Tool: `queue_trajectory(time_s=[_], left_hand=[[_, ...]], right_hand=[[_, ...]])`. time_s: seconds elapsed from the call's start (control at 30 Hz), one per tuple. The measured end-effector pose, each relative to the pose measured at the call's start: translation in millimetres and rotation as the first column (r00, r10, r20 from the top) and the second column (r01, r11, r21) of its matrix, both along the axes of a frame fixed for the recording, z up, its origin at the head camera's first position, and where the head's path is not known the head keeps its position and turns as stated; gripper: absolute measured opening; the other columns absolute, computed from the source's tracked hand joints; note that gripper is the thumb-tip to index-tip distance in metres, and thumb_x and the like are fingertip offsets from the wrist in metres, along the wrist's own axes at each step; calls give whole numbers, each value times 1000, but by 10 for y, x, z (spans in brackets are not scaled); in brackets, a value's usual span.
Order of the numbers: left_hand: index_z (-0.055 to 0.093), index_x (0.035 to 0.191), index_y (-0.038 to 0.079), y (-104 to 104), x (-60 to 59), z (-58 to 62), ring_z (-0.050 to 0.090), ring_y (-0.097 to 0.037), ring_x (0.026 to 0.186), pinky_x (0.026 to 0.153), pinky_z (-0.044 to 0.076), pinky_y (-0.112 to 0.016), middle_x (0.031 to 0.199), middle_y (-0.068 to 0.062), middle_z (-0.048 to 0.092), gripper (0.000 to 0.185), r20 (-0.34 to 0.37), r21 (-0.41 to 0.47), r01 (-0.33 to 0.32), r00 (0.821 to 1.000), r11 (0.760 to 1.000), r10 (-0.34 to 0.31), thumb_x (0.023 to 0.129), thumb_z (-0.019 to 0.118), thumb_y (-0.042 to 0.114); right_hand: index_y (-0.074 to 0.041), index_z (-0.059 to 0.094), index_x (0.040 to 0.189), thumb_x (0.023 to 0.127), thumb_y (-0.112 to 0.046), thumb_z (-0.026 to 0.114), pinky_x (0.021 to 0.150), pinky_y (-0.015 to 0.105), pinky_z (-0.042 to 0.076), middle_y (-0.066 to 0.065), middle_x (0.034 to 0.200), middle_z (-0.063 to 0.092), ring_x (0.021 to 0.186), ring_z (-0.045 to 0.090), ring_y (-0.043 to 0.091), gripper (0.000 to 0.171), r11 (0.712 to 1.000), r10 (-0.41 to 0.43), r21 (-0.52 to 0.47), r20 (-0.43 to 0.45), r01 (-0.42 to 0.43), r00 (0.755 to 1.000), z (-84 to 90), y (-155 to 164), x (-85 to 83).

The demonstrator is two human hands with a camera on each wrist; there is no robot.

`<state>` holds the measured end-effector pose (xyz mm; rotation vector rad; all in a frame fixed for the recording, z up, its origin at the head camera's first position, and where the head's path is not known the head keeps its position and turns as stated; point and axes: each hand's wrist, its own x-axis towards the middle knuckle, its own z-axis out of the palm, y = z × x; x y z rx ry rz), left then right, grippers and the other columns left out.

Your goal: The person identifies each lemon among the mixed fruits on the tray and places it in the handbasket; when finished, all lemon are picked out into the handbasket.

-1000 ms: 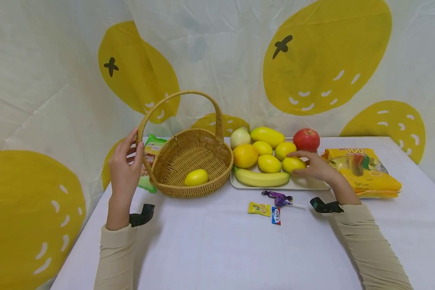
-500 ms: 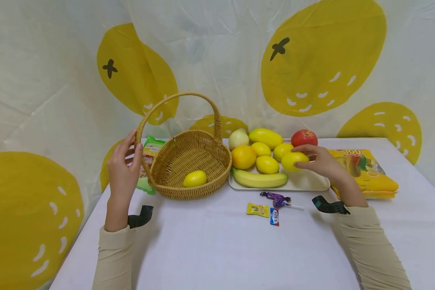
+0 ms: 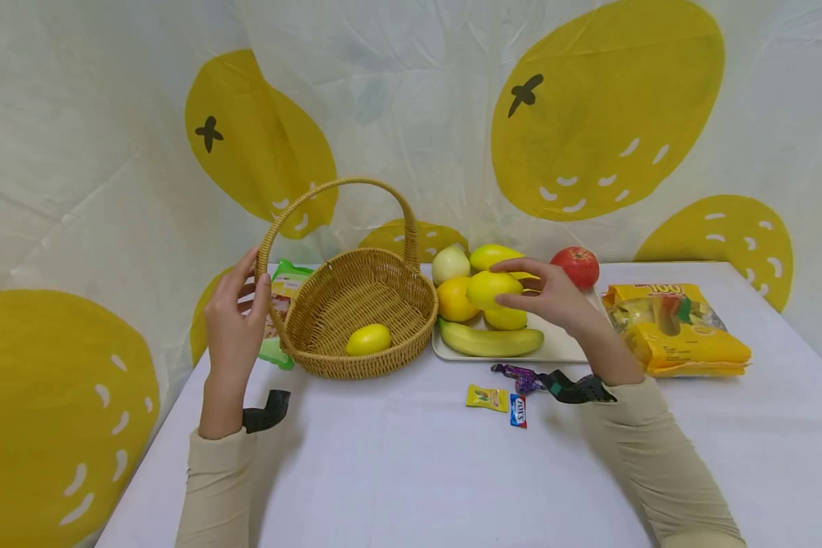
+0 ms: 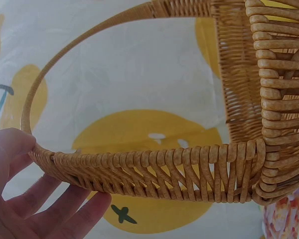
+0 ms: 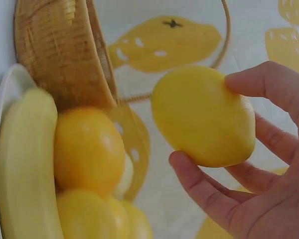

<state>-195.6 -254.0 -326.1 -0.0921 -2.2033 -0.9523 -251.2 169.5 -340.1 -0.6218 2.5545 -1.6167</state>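
My left hand (image 3: pixel 236 312) holds the left side of the wicker basket's handle (image 4: pixel 139 167), thumb on one face and fingers on the other. One lemon (image 3: pixel 368 339) lies inside the basket (image 3: pixel 363 369), near its front wall. Above the tray (image 3: pixel 565 350), my right hand (image 3: pixel 555 297) pinches another lemon (image 5: pixel 204 117) between thumb and fingertips. Beneath and around it on the tray are a banana (image 3: pixel 491 339), an orange (image 3: pixel 456 298), more lemons (image 3: pixel 505 317), a long yellow fruit (image 3: pixel 495 256), a pale round onion-like item (image 3: pixel 450 265) and a red pomegranate (image 3: pixel 575 266).
A yellow snack bag (image 3: pixel 678 331) lies right of the tray. Behind the basket's left side is a green packet (image 3: pixel 277 352). Small sweets lie in front of the tray: a purple wrapper (image 3: pixel 520 377), a yellow one (image 3: pixel 486 397) and a blue one (image 3: pixel 518 411).
My right hand has lifted the lemon off the right part of the tray and carried it left, over the other fruit. The left hand has stayed at the basket handle.
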Motion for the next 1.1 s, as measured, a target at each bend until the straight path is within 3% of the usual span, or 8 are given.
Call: queue_trajectory(time_s=[0.13, 0.43, 0.63, 0.8, 0.93, 1.1], left_hand=[[53, 142, 22, 1, 3, -7, 66, -30, 101, 75, 41, 0, 119, -15, 63, 43, -1, -6, 1, 1000, 1000, -1, 99, 57, 23], [52, 143, 24, 2, 3, -3, 66, -29, 102, 75, 42, -1, 121, -14, 62, 44, 17, -13, -7, 1000, 1000, 7, 100, 56, 25], [51, 143, 25, -5, 2, 1, 66, -28, 103, 78, 47, -7, 122, -13, 63, 44, 23, -20, -18, 1000, 1000, 18, 100, 56, 26], [52, 143, 25, 0, -6, 1, 66, -27, 102, 80, 51, -13, 122, -12, 63, 44, 27, -13, -15, 1000, 1000, 15, 100, 56, 27], [52, 143, 24, 0, -7, -1, 66, -29, 102, 78, 48, -8, 122, -13, 63, 44, 20, -10, -8, 1000, 1000, 8, 100, 57, 26], [51, 143, 24, -11, -3, -2, 66, -28, 102, 78, 48, -9, 122, -13, 62, 44, 27, -11, -8, 1000, 1000, 9, 100, 56, 27]], right_hand=[[-5, 59, 130, 88, -11, 72, 100, 39, 46, 11, 139, 50, 115, 51, 30, 45, 996, 65, -54, 10, -64, 998, -52, -305, -42], [-2, 61, 127, 86, -6, 74, 83, 26, 53, 14, 132, 57, 103, 57, 24, 43, 957, 260, -126, -25, -261, 965, -234, -873, -126], [-6, 62, 127, 87, -10, 73, 73, 29, 54, 9, 128, 59, 85, 56, 20, 42, 922, 383, -48, -30, -384, 923, -301, -1132, -172], [-6, 61, 128, 87, -12, 72, 81, 34, 54, 8, 128, 60, 92, 57, 19, 42, 895, 446, 19, -37, -446, 894, -342, -1320, -227], [-8, 62, 128, 88, -15, 72, 87, 31, 54, 7, 130, 60, 99, 61, 19, 42, 879, 476, 43, -9, -475, 879, -348, -1452, -256], [-8, 63, 126, 87, -14, 73, 86, 28, 52, 7, 131, 60, 100, 57, 19, 41, 841, 525, 155, -3, -518, 851, -364, -1594, -281]])
